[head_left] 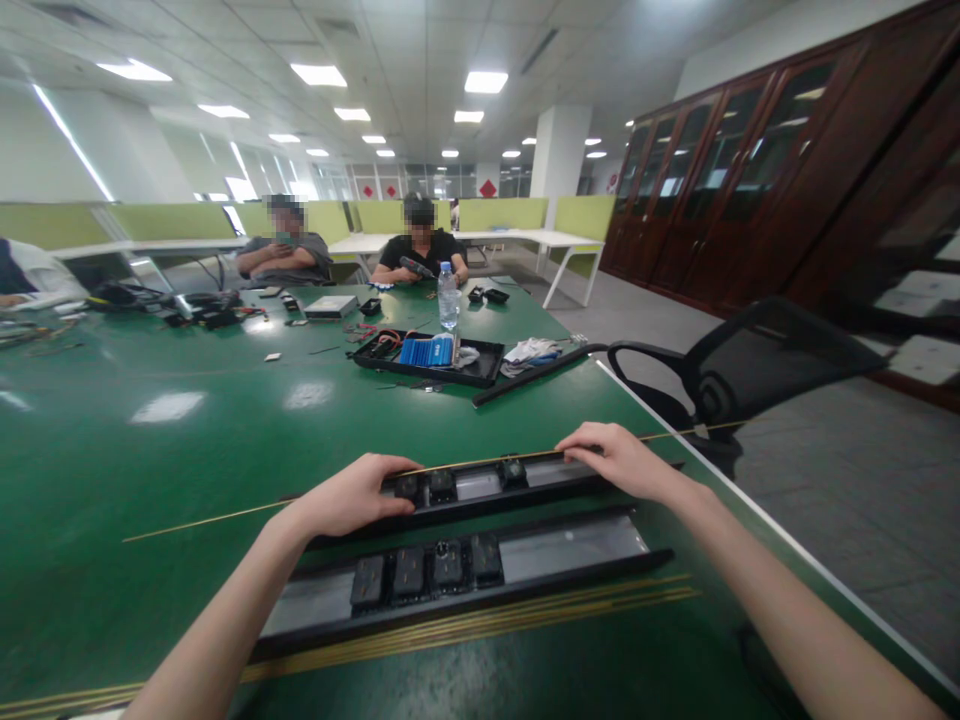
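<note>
A thin brass rod (480, 464) lies along the far edge of a long black channel (480, 508), its two ends sticking out past my hands. My left hand (360, 495) grips the channel across its width, thumb at the near wall and fingers at the far edge by the rod. Farther right, my right hand (615, 460) has its fingertips closed on the rod at the same edge. Black socket modules (442, 486) sit inside this channel. Nearer me lies a second black channel (574, 550) with several socket modules (409, 572) grouped in it.
Several brass rods (480, 628) lie along the near channel. Beyond are a black tray (480, 365) with a blue finned part (427, 350), a water bottle (448, 300), gloves (531, 354) and a black strip (525, 378). A mesh chair (772, 350) stands right. Other people sit across the table.
</note>
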